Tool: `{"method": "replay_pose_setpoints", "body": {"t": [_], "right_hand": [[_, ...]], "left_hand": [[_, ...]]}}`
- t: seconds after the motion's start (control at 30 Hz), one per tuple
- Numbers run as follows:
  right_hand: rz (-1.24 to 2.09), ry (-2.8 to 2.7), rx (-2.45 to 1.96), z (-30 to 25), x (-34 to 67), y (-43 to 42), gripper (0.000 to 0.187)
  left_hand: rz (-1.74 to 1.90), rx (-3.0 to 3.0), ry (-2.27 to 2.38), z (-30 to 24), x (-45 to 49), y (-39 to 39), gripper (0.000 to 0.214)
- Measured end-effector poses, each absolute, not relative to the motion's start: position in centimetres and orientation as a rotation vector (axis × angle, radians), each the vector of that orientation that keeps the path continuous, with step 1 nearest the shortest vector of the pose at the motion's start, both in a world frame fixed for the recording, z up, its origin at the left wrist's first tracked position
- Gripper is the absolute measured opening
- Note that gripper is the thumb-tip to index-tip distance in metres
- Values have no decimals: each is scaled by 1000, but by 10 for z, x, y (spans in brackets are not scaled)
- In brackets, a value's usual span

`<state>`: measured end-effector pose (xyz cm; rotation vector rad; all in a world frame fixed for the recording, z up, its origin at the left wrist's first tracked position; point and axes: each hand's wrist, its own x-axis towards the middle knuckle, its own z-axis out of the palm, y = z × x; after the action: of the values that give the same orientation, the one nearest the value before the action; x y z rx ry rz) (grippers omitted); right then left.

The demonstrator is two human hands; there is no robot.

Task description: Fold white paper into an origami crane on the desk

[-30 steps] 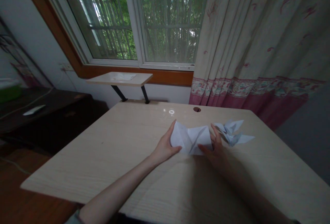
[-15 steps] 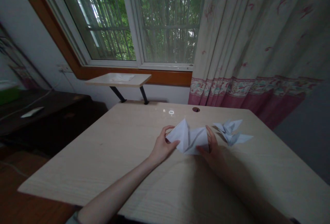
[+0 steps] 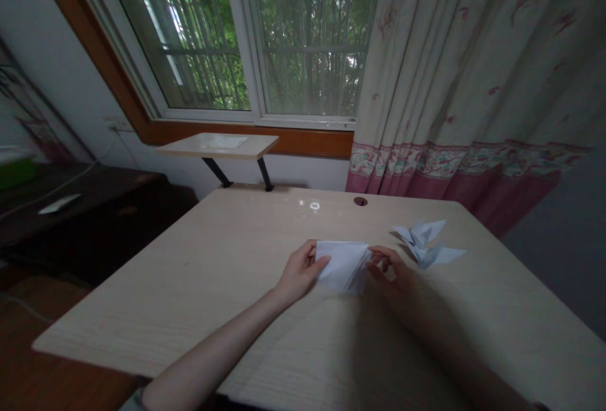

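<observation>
A folded sheet of white paper (image 3: 341, 264) is held up just over the table, its layers lying together in a roughly square shape with loose edges at the lower right. My left hand (image 3: 302, 270) pinches its left side, thumb in front and fingers behind. At the right edge, the bent fingers and thumb of my right hand (image 3: 391, 272) close on the paper's corner. To the right of that hand lie white origami paper cranes (image 3: 421, 248) with pointed wings, close together on the table.
The pale wooden table (image 3: 227, 259) has a round cable hole (image 3: 360, 201) near its back edge. A small raised shelf (image 3: 189, 146) at the back left carries some white paper (image 3: 225, 142). Behind are a window and a floral curtain (image 3: 426, 114). A dark bench (image 3: 95, 202) stands left.
The paper has gone from partly spread, with a raised peak, to a flatter, narrower folded square. My right hand has drawn slightly left, its fingers more bent. My left hand keeps its hold.
</observation>
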<state>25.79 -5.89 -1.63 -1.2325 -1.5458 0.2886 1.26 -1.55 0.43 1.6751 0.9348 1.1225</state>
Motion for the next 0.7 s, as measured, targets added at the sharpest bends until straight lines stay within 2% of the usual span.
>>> {"method": "replay_pose_setpoints", "body": {"t": [0.27, 0.4, 0.7], "right_hand": [[506, -1604, -1096, -8, 257, -65, 45], [589, -1602, -1155, 0, 257, -71, 35], [488, -1535, -1194, 4, 258, -70, 17]], "left_hand": [[1042, 2040, 960, 7, 9, -18, 30], [1009, 2091, 949, 8, 8, -19, 31], [931, 2213, 849, 10, 7, -18, 29]]}}
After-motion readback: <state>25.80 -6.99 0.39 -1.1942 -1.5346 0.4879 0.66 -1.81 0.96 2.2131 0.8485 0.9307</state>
